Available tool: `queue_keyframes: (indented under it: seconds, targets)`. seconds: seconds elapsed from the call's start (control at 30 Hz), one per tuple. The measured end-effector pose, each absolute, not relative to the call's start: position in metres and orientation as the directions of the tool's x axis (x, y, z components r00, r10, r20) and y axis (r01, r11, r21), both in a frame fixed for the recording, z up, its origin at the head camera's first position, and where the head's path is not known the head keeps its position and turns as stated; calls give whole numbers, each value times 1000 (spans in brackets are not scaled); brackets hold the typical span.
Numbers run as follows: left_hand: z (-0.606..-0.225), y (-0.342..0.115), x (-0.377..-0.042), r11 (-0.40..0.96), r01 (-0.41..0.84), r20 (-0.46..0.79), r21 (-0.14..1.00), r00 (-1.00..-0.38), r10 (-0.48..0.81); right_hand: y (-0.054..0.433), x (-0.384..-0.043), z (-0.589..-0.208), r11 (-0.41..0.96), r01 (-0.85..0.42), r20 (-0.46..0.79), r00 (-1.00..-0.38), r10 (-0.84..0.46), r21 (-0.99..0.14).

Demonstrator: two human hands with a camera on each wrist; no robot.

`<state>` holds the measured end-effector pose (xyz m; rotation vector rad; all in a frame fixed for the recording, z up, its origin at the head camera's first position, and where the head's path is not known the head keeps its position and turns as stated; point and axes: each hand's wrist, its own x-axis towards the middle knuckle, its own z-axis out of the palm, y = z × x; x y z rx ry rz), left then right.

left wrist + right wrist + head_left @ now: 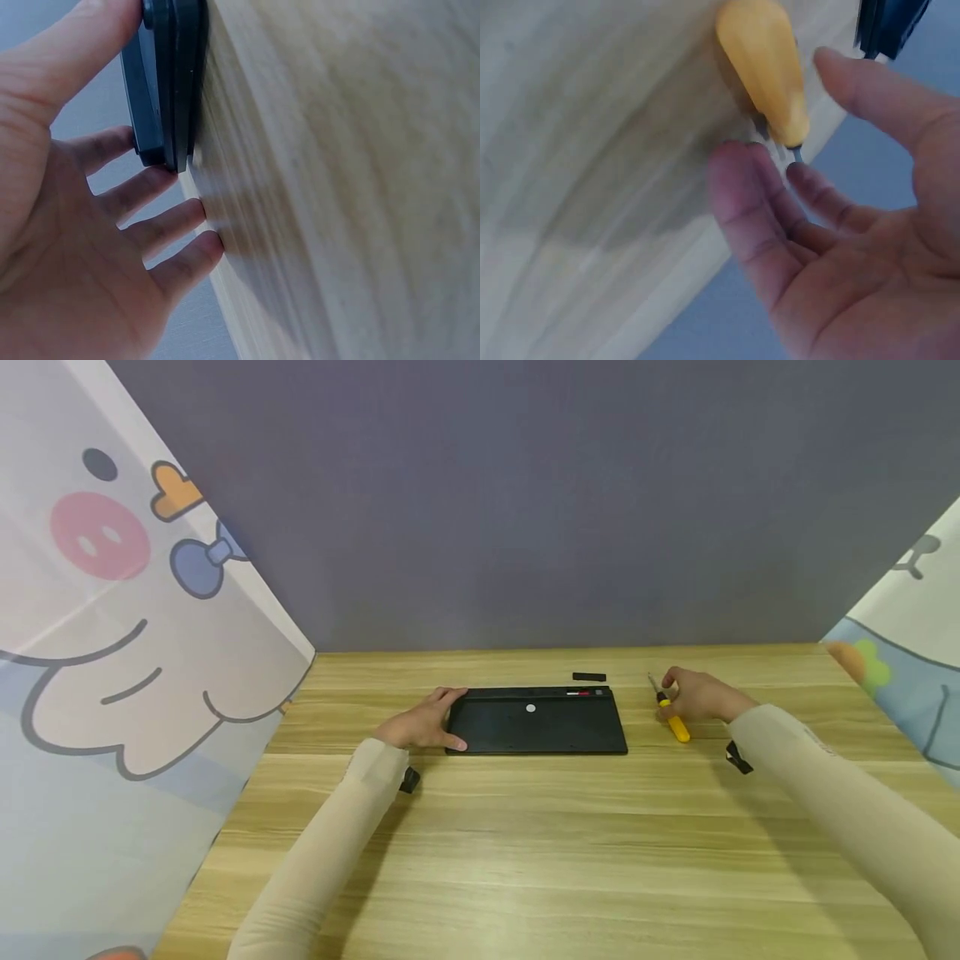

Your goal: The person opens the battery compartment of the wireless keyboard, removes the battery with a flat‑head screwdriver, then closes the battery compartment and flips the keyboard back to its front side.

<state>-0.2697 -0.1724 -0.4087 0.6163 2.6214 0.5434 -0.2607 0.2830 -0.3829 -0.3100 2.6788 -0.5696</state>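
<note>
A black keyboard (pixel 487 727) lies underside up on the table. In a slot along its far edge sits a small red-and-white battery (pixel 577 693). My left hand (pixel 427 722) spans the keyboard's left end: the thumb touches near the front corner and the outspread fingers rest at the far corner. In the left wrist view some fingertips touch the table. A screwdriver with a yellow handle (pixel 769 67) lies to the keyboard's right, its shaft pointing away. Over it hovers my right hand (pixel 693 695), thumb and fingers apart and not closed around the handle.
A short black strip (pixel 588 677), like a battery cover, lies behind the keyboard. The wooden table (pixel 540 843) meets a grey wall (pixel 510 527) at its far edge. Cartoon-printed panels stand on the left (pixel 97 635) and right.
</note>
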Motion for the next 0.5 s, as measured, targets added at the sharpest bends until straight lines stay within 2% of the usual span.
queue_keyframes:
  seconds: [0.13, 0.27, 0.4, 0.5]
  targets:
    - [-409, -173, -269, 831, 330, -289, 447, -826, 484, 282, -253, -389, 900, -125, -342, -896, -283, -418]
    - [-409, -173, -269, 833, 328, -290, 445, -827, 481, 280, -249, -392, 905, -117, -313, -913, -260, -410]
    - [-408, -172, -268, 825, 336, -282, 455, -825, 491, 278, -249, -391, 897, -107, -251, -940, -233, -429]
    - [-407, -172, -269, 821, 343, -276, 456, -823, 497, 276, -250, -387, 874, -138, -158, -959, -235, -466]
